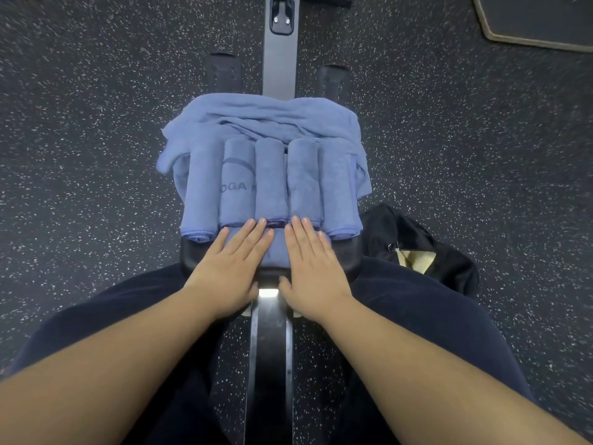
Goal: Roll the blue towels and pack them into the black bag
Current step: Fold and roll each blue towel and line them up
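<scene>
Blue towels were mostly rolled already: five rolled towels (271, 184) sat side by side on the black seat (348, 255) of what looked like a rowing machine, with a loose pile of unrolled towels (256, 115) bunched up behind them. One more folded towel (278, 248) lay flat at the near edge of the seat. Left hand (236, 263) and right hand (309, 260) were both spread flat, palms down, pressing on that folded towel, fingertips touching the ends of the rolls. Black bag (417, 248) sat on the speckled floor (96, 155) just right of the seat, partly open, something tan showing inside.
</scene>
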Available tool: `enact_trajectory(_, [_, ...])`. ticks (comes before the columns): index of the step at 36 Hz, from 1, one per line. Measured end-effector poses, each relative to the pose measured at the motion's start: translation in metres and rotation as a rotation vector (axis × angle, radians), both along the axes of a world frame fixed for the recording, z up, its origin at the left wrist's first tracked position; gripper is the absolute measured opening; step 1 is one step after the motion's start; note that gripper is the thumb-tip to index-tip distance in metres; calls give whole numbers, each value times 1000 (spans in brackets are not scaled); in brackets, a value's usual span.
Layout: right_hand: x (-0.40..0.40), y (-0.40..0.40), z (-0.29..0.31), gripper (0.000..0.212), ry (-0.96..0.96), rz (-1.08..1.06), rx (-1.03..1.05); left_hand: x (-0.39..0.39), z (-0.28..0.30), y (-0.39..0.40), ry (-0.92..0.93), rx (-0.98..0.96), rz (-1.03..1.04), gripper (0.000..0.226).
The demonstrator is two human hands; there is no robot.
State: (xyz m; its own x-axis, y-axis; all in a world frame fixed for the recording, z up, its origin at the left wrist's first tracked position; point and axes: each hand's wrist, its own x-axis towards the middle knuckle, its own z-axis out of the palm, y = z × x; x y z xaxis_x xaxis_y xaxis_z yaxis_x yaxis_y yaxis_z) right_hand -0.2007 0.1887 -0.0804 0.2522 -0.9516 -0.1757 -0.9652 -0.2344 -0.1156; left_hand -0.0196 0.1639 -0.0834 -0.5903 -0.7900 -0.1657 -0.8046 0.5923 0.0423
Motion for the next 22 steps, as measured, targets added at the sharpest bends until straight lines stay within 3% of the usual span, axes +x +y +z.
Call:
enact_trajectory(8, [0,0,5,86,-19,17,45,0,2,2,9,16,11,85])
enact_trajectory(17, [2,4,6,90,-17,-22,-69,2,11,2,48,27,32,82])
enact_trajectory(22, [4,0,18,68,-122,-114,-23,0,22,-12,186,107,208,89])
